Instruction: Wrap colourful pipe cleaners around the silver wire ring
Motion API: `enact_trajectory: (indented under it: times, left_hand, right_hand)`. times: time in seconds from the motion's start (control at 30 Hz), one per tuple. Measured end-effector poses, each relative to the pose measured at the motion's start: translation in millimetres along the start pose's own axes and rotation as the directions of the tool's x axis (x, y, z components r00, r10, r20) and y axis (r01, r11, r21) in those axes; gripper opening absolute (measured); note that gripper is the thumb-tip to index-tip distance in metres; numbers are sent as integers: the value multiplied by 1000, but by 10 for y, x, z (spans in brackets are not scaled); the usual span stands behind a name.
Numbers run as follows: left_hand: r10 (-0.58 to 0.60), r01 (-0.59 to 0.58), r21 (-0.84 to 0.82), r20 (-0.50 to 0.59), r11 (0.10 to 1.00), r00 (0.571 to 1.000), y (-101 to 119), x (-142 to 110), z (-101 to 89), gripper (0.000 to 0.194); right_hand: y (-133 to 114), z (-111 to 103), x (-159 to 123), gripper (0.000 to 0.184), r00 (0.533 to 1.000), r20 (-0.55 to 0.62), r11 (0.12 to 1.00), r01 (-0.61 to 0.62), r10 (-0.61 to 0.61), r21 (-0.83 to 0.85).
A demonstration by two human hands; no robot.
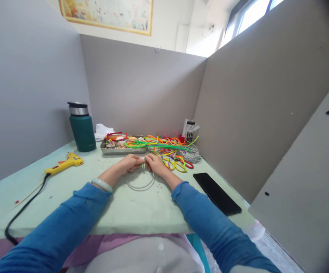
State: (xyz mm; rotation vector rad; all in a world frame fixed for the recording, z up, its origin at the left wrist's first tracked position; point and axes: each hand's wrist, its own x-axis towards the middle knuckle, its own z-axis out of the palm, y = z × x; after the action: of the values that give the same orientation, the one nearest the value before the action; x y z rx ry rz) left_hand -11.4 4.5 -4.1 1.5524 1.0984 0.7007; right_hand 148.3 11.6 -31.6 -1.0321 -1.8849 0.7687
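My left hand (131, 163) and my right hand (155, 163) meet over the middle of the table, fingers pinched together. Between them is a thin grey wire hoop (140, 188), which hangs down toward me and rests near the tabletop. A small bit of green and white (143, 165) shows at the fingertips where both hands grip the hoop; what it is exactly is too small to tell. Just beyond my hands lie a metal tray (121, 151) of craft pieces and a heap of bright pipe cleaners (172, 147).
A yellow hot glue gun (67, 163) with a black cord lies at left, near a thin stick (29, 195). Behind it stands a green bottle (81, 131). A black phone (217, 193) lies at right. Coiled grey wire (192, 154) sits at back right. Grey partitions (141, 83) enclose the table.
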Motion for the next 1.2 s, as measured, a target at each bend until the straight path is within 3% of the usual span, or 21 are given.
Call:
enact_trajectory:
  times: [0.2,0.7,0.93,1.03,1.2]
  left_hand:
    - [-53,54,-26,50,998,997,33,-29,9,38]
    - [17,-20,46,73,999,997,12,-21,-8,17]
    - [170,-131,298,-110,946,979,-79,76,-7,30]
    - [302,-208,445,-150,871,942,-106,129,-25,30]
    - [413,-200,683,-162,703,896,-92,143,-51,29]
  right_hand:
    - [22,3,8,26,1000,-3,1000,-1,1,-10]
    - [3,-4,0,25,1000,-6,1000,-15,15,-18]
    - [-2,-2,0,26,1000,-18,1000,-14,13,-16]
    - [-9,-6,3,25,1000,-9,1000,-17,17,-10]
    - [8,-3,14,25,1000,-16,1000,-9,8,-19]
